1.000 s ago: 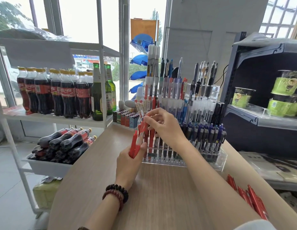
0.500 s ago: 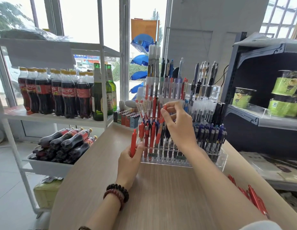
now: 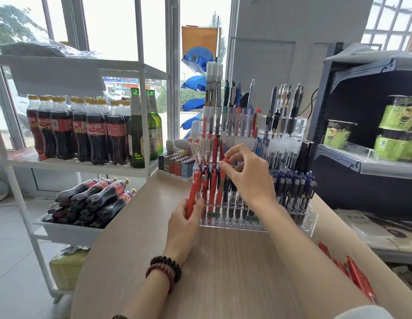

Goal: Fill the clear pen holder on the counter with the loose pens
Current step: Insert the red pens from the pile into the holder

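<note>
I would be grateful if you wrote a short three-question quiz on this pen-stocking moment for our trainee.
1. True or false: the left hand holds a blue pen.
2. Where do the loose red pens lie? A) at the right edge of the counter; B) on the bottle shelf; C) on the floor.
3. Fill in: the right hand pinches the top of a red pen set in the clear ____.
Key: 1 false, it is red; 2 A; 3 pen holder.
</note>
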